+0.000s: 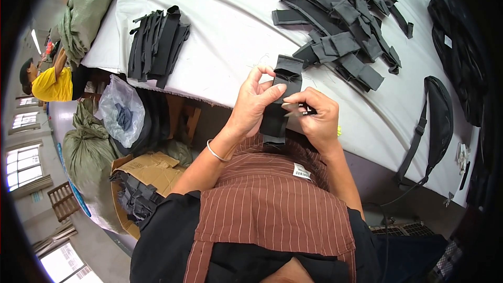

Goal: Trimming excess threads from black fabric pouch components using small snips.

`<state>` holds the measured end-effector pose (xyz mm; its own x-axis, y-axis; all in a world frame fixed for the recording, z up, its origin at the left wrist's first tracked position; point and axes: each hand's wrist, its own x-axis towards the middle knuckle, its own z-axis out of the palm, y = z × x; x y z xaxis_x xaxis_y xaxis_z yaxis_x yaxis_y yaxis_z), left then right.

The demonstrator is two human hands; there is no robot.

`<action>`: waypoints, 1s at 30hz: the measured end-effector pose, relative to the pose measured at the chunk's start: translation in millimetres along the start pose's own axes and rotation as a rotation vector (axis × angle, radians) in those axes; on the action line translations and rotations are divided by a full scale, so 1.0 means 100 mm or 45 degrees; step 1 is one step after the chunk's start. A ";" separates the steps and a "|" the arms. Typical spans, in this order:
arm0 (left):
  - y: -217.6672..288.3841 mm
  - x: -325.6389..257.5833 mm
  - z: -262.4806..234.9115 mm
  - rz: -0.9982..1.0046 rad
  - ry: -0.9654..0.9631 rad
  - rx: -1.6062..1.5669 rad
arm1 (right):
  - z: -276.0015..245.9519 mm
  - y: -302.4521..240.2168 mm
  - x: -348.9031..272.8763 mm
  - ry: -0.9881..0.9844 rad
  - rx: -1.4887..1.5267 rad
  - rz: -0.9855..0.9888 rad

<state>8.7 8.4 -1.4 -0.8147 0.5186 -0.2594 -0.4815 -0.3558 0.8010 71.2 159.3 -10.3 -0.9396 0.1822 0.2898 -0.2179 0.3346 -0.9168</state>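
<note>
In front of me, at the table's near edge, my left hand (250, 99) grips a dark grey fabric strip (288, 68) between thumb and fingers. The strip hangs down past the edge toward my apron, and loose threads show near its upper end. My right hand (318, 115) is closed around small thread snips (296, 109), whose metal blades point left against the strip. Just beyond both hands lies a large heap of similar dark strips (346, 21). Farther left, a neater row of strips (157, 44) rests on the white-covered table (225, 31).
On the right lie a black waist bag (437, 120) and dark garments (453, 52). At left below the table stand a cardboard box (149, 165) of dark scraps, a green sack (86, 147) and a clear plastic bag (123, 110). A person in yellow (55, 84) is farther left.
</note>
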 end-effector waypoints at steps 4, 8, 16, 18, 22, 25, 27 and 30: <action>0.07 0.00 0.04 0.013 -0.057 -0.043 | -0.04 -0.05 0.11 -0.015 0.154 0.027; 0.23 0.03 0.06 0.069 -0.099 0.158 | -0.23 -0.15 0.24 0.035 0.226 0.255; 0.93 -0.03 -0.21 0.926 0.404 1.362 | -0.82 -0.43 0.64 0.313 -0.277 -0.415; 0.97 -0.11 -0.08 0.761 0.374 1.277 | -0.80 -0.53 0.67 0.294 -0.207 -0.379; 0.96 -0.15 0.15 0.796 0.271 1.430 | -0.70 -0.70 0.68 0.290 -0.232 -0.391; 0.94 -0.12 0.19 0.831 0.302 1.436 | -0.67 -0.69 0.69 0.353 -0.181 -0.485; 0.93 -0.10 0.18 0.800 0.289 1.358 | -0.71 -0.74 0.64 0.323 -0.197 -0.431; 0.90 -0.10 0.19 0.549 0.085 0.920 | -0.73 -0.69 0.63 0.352 -0.244 -0.460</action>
<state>-20.3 -14.3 83.7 -0.9081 0.3965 0.1348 0.1825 0.0850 0.9795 46.4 214.8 90.8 -0.7020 0.2529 0.6657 -0.4399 0.5812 -0.6846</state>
